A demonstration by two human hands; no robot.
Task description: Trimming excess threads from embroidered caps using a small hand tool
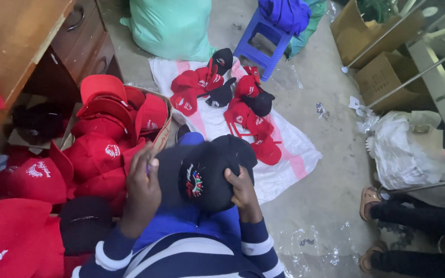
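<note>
Both hands, left hand [142,193] and right hand [243,191], clench a black cap [204,172] mid-handling, seemingly shaping it; red caps [99,149] lie piled at nine o'clock.

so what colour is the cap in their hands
Black cap with a multicoloured embroidered emblem on the front, seen in the head view.

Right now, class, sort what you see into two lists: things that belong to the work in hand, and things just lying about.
In hand:
- black cap with an embroidered emblem, held by the left hand and right hand
- red caps piled in a box beside it
- red and black caps on the white cloth

Lying about:
- blue stool
- green sack
- cardboard boxes
- wooden desk
</note>
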